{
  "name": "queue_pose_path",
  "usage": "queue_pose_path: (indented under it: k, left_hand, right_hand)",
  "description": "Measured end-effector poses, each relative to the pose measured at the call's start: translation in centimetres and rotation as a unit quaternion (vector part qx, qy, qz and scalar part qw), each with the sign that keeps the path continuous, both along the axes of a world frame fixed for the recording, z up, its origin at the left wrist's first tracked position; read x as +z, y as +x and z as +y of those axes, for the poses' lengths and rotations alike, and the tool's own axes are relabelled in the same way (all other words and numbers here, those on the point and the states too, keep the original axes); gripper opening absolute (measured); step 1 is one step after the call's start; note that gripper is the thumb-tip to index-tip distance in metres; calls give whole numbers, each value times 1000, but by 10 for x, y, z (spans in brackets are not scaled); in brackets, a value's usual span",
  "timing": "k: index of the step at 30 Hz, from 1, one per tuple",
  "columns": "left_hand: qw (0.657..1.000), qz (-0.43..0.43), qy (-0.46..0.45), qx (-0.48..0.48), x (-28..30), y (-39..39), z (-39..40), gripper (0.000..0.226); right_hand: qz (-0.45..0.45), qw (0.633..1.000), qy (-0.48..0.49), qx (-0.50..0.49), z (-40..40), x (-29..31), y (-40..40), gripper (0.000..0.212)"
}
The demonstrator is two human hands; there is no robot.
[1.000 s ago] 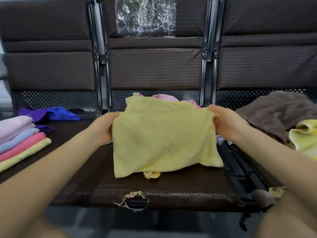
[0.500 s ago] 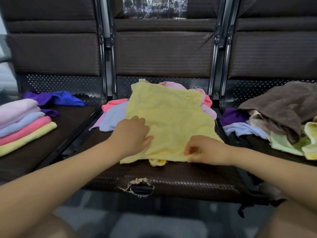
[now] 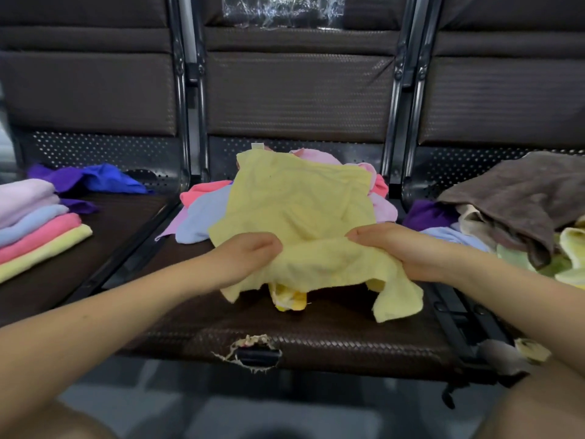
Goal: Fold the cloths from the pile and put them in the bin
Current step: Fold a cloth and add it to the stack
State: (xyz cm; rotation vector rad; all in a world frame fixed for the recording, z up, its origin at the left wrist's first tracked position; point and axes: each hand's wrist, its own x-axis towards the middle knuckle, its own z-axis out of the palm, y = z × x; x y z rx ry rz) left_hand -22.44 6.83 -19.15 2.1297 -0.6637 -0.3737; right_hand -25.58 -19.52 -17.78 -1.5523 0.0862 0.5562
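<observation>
A pale yellow cloth (image 3: pixel 300 213) lies spread over the middle seat, on top of pink, coral and light blue cloths (image 3: pixel 202 213). My left hand (image 3: pixel 243 261) grips its near left edge and my right hand (image 3: pixel 402 251) grips its near right edge, both lifting that edge off the seat. A corner hangs down at the right. A smaller yellow and white cloth (image 3: pixel 289 299) peeks out underneath. No bin is in view.
A stack of folded cloths (image 3: pixel 34 226) sits on the left seat, with blue and purple cloths (image 3: pixel 91 180) behind it. On the right seat lies a loose pile with a brown towel (image 3: pixel 519 201). The middle seat's front edge has a tear (image 3: pixel 253 351).
The yellow cloth was held up by its top corners, then laid flat on the seat. Now both hands have taken its near edge and raised it.
</observation>
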Motion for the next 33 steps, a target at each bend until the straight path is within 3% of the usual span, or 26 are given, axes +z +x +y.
queue_pose_path:
  k: [3, 4, 6, 8, 10, 13, 16, 17, 19, 22, 27, 33]
  left_hand:
    - [984, 91, -104, 111, 10, 9, -10, 24]
    - [988, 70, -80, 115, 10, 12, -14, 23]
    - [989, -85, 92, 83, 4, 18, -15, 20]
    - [939, -225, 249, 71, -8, 24, -9, 18]
    - [923, -291, 243, 60, -13, 25, -9, 17]
    - [946, -272, 175, -5, -6, 12, -22, 17]
    - [907, -293, 283, -111, -15, -2, -29, 33]
    - [890, -296, 320, -133, -20, -3, -27, 37]
    - [883, -292, 341, -140, -24, 1, -22, 36]
    - [923, -249, 270, -110, -22, 11, -16, 24]
    - [979, -100, 168, -54, -16, 24, 8, 29]
    - [984, -14, 174, -38, -22, 32, 23, 33]
  right_hand:
    - [28, 999, 26, 11, -7, 5, 3, 25]
    - [14, 1000, 2, 8, -8, 2, 5, 25]
    - [-60, 986, -151, -25, -5, -10, 9, 14]
    - [-206, 898, -385, -56, -1, -21, 9, 9]
    - [-354, 815, -460, -14, 2, -25, 5, 14]
    - [-362, 825, -422, 102, 9, -25, -7, 25]
    - [-325, 753, -530, 215, 8, -39, -5, 45]
    - [-311, 749, -540, 224, 5, -42, -3, 46]
    - [-299, 764, -531, 213, -3, -41, 3, 38]
    - [-288, 771, -530, 204, -18, -32, 13, 21]
    - [-230, 854, -451, 114, -49, -17, 23, 29]
    - [-189, 870, -454, 35, -61, -20, 31, 34]
